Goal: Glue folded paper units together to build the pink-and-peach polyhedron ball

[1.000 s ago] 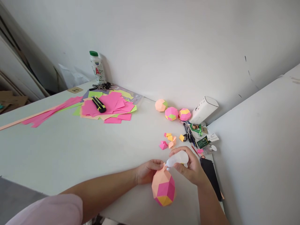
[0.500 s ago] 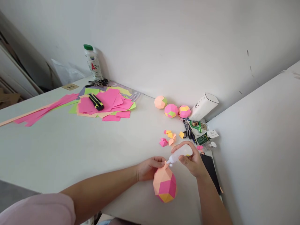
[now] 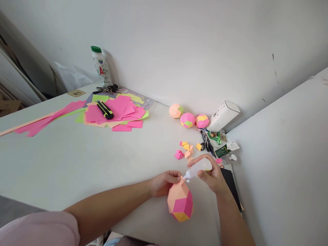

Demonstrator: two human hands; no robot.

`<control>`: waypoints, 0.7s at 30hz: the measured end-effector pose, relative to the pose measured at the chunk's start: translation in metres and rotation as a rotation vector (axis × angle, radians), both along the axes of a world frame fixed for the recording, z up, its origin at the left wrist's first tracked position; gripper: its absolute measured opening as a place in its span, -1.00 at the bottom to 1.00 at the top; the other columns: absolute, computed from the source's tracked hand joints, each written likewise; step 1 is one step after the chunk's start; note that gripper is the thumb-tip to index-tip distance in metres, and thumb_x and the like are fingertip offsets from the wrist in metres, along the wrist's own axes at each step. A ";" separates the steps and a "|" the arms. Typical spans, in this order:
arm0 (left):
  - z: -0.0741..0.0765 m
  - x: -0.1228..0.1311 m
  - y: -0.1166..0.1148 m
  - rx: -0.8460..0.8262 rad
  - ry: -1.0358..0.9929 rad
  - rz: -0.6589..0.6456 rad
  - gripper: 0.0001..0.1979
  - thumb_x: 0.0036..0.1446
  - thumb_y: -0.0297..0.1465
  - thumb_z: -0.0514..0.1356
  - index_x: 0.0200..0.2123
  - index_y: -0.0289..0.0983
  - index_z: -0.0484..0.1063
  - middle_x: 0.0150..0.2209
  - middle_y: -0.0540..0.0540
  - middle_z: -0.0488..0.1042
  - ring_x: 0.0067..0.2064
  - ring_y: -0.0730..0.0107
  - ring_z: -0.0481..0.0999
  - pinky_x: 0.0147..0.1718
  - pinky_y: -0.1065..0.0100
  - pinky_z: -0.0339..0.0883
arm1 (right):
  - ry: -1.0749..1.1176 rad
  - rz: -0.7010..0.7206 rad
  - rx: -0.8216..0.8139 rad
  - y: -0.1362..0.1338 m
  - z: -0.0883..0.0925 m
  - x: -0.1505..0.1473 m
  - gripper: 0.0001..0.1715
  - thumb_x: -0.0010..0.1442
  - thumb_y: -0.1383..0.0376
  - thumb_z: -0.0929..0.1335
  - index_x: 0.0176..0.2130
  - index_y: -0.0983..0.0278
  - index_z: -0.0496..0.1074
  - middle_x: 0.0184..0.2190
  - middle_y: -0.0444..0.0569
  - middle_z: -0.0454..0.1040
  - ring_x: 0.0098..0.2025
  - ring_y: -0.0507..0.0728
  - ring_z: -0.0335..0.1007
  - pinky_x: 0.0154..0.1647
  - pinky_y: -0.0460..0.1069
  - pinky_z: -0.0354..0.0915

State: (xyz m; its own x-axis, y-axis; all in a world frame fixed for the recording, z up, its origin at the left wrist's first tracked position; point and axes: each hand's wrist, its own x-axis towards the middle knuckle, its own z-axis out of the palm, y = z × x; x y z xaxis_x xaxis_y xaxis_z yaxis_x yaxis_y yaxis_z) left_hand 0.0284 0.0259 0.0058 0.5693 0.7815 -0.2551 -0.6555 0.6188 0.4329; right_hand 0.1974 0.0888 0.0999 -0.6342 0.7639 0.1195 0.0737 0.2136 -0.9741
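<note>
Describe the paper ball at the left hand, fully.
The paper ball has flat creased facets, peach above, magenta and yellow-orange below. A peach flap stands up at its top, held by the fingers of the left hand. The nozzle of the white bottle meets it, or nearly; table contact is unclear.

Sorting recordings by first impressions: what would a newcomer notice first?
The colourful paper ball, bottom centre, likely stands out first: the left hand pinches its tip, the right hand points a white bottle there. Next comes the mostly pink paper pile left of centre, topped by a cutter.
</note>
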 end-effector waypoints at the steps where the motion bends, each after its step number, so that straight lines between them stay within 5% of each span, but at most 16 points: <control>1: 0.000 0.000 0.000 -0.001 0.000 -0.001 -0.83 -0.16 -0.41 0.36 -0.53 -0.35 0.44 -0.53 -0.05 0.44 -0.49 0.43 0.39 -0.44 0.38 0.13 | -0.002 -0.001 -0.001 0.000 0.000 0.000 -0.61 0.07 0.02 0.41 -0.22 0.21 0.37 -0.27 0.04 0.50 -0.24 0.18 0.41 -0.31 0.01 0.34; 21: 0.001 -0.001 0.001 -0.003 0.036 -0.035 -0.81 -0.20 -0.40 0.38 -0.53 -0.36 0.44 -0.54 -0.06 0.44 -0.47 0.37 0.41 -0.42 0.35 0.15 | 0.021 0.038 0.017 0.000 0.002 0.000 -0.64 0.08 0.05 0.42 -0.22 0.20 0.38 -0.28 0.00 0.51 -0.36 0.10 0.38 -0.39 -0.05 0.29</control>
